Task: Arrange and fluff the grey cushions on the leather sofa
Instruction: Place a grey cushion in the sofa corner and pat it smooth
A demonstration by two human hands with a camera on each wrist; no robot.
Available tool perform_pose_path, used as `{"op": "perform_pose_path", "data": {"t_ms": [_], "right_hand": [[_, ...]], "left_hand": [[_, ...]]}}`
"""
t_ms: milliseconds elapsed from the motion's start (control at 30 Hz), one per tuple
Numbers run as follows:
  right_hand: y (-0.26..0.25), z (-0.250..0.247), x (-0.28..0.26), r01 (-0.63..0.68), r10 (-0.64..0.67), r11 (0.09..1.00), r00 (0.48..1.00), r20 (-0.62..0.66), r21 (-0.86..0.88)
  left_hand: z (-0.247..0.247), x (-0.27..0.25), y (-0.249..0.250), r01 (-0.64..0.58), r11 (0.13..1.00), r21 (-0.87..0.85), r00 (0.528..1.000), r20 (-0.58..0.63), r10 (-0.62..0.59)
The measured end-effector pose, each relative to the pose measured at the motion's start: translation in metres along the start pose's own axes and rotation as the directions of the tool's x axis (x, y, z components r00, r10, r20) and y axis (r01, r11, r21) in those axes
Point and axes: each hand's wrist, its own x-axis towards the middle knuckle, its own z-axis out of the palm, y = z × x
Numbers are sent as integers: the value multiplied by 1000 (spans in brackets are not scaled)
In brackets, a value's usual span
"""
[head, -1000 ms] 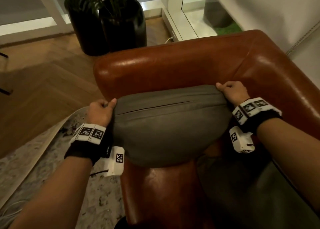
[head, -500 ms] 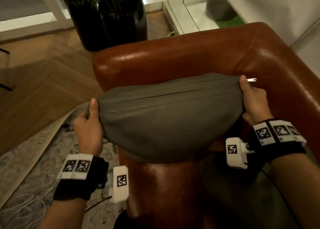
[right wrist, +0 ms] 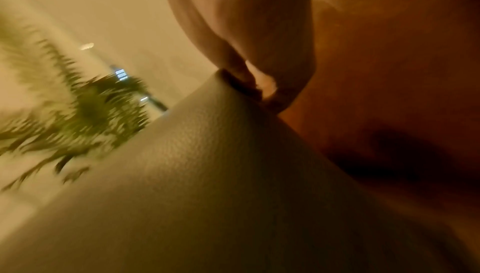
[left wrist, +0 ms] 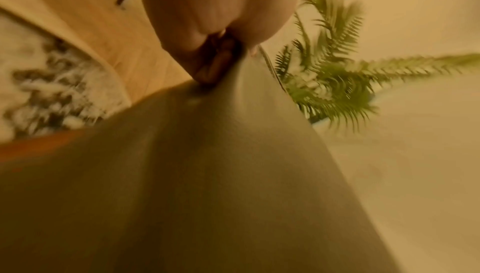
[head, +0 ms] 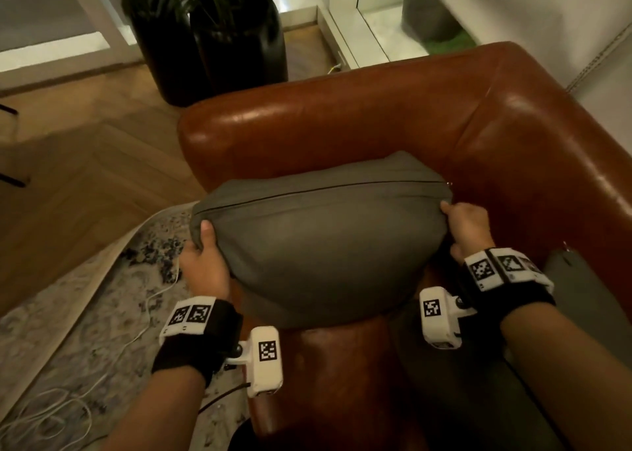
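1. Grey cushion (head: 325, 245) sat over the brown leather sofa (head: 376, 122) armrest, zipper seam up.
2. Left hand (head: 205, 262) pinched its left corner; right hand (head: 466, 226) pinched the right.
3. Wristband markers (head: 189, 315): coded squares only, no readable text.

Glossy leather, matt cloth.
Sofa (head: 376, 115): smooth brown leather, shiny highlights. Cushion (head: 325, 245) against its arm: matt grey fabric, finely grained. Beside sofa: matt wooden floor (head: 85, 163), mottled woven rug (head: 85, 307).
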Motion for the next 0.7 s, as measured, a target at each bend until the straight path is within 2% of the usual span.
{"op": "perform_pose_path", "data": {"t_ms": [33,67,100,133,167,200,233,267,300,333,367,433,467,500,533,600,633,667,700], "right_hand": [[-2,1,-2,144,-160,975,983,-85,-171],[-7,7,-11,314,-368,893,922,-119,-324],[-12,19,-28,489,-571,757,817,-75,-433],[-17,35,-51,648,-722,601,691,30,-468],[-20,56,-78,779,-808,436,559,184,-450],[-16,81,-103,875,-830,279,427,359,-396],[-12,106,-131,929,-783,138,315,536,-343],[-6,128,-156,953,-671,32,245,700,-303],[0,147,-176,960,-529,-46,212,822,-277],[8,160,-187,958,-413,-100,207,887,-270],[13,165,-188,951,-351,-140,211,912,-274],[16,153,-164,925,-372,-201,231,899,-321],[14,142,-145,905,-423,-198,268,866,-377],[12,127,-125,879,-481,-163,326,814,-449],[8,110,-103,843,-527,-103,404,747,-529],[0,71,-58,695,-515,45,631,580,-717],[-4,51,-38,593,-456,150,752,477,-791],[-6,32,-22,490,-380,270,845,376,-829],[-8,18,-13,413,-299,396,902,310,-820]], "left_hand": [[-2,-1,3,7,1000,10,1000,8,-7],[-4,0,5,13,1000,20,1000,18,-13],[-6,1,6,17,1000,21,999,28,-18],[-7,1,6,26,1000,3,999,40,-26],[-8,1,5,34,999,-16,999,43,-34],[-7,-1,5,49,998,-28,998,46,-48],[-7,-2,4,60,998,-28,997,46,-59],[-6,-3,3,65,997,-28,997,49,-63],[-7,-1,-1,68,997,-29,996,54,-66],[-8,0,-2,78,996,-50,995,62,-74],[-10,1,-3,90,994,-65,994,73,-86],[-13,4,-5,91,994,-62,993,80,-86],[-14,5,-5,85,995,-45,994,76,-82],[-14,6,-4,80,996,-33,995,70,-78],[-13,6,-2,80,996,-23,995,67,-79],[-10,6,2,74,997,-5,996,49,-73],[-9,6,3,64,998,7,997,37,-64],[-8,4,5,56,998,19,998,26,-56],[-7,3,5,45,999,22,999,11,-45]]}}
